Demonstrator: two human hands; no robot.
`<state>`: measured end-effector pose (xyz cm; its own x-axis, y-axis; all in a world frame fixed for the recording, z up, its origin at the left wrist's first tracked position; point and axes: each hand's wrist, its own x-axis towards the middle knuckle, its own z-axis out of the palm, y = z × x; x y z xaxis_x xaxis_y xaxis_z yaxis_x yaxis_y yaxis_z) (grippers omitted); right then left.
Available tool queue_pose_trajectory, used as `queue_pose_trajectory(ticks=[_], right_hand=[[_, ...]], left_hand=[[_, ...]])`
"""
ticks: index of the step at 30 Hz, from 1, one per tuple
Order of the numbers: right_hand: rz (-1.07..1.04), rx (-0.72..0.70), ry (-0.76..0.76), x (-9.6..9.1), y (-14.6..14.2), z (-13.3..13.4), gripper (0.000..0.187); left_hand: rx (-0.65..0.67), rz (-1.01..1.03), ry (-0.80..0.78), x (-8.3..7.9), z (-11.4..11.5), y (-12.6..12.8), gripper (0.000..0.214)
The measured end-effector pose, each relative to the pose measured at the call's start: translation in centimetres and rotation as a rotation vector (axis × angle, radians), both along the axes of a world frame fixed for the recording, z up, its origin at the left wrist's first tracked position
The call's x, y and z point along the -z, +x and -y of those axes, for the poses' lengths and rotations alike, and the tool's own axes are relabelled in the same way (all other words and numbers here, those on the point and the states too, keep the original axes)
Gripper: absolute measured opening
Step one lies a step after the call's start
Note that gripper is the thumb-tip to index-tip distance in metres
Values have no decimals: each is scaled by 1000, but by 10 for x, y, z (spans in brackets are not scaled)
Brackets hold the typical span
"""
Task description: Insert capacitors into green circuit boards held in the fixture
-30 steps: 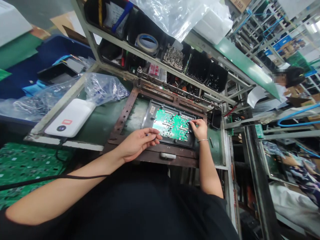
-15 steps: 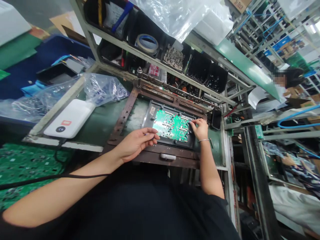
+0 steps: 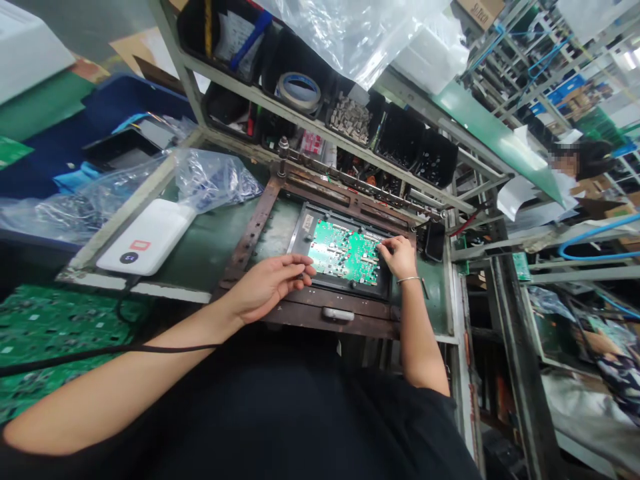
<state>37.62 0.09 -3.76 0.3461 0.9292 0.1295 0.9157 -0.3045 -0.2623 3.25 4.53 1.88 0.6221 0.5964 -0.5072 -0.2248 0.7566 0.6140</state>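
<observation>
The green worktop (image 3: 439, 308) carries the brown metal frame (image 3: 249, 233), whose near bar runs along the worktop's near edge in front of me. Bare worktop lies beyond the frame's left bar, up to the white power bank (image 3: 147, 237) near the left edge, and a narrower strip lies off the frame's right side. Inside the frame sits the black tray (image 3: 384, 283), and in it the green circuit board (image 3: 345, 253), flat, component side up, its long axis running left to right with the frame's long bars, the right end lying a little nearer me. Between my hands the board's near edge is unblocked. My left hand (image 3: 267, 283) has drawn slightly leftward since a second ago, off the board's near left corner to just beside it; thumb and fingers sit narrow, and I can't tell whether something small is between them. My right hand (image 3: 399, 257) stays at the board's far right corner, fingertips close together, anything in them too small to tell.
</observation>
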Motion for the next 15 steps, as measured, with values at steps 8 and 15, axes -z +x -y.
queue_pose_trajectory(ticks=[8, 15], right_hand=[[-111, 10, 373, -32, -65, 59, 31], [-354, 33, 609, -4, -191, 93, 13]], left_hand=[[-594, -8, 140, -22, -51, -60, 22], [-687, -280, 196, -39, -125, -97, 32]])
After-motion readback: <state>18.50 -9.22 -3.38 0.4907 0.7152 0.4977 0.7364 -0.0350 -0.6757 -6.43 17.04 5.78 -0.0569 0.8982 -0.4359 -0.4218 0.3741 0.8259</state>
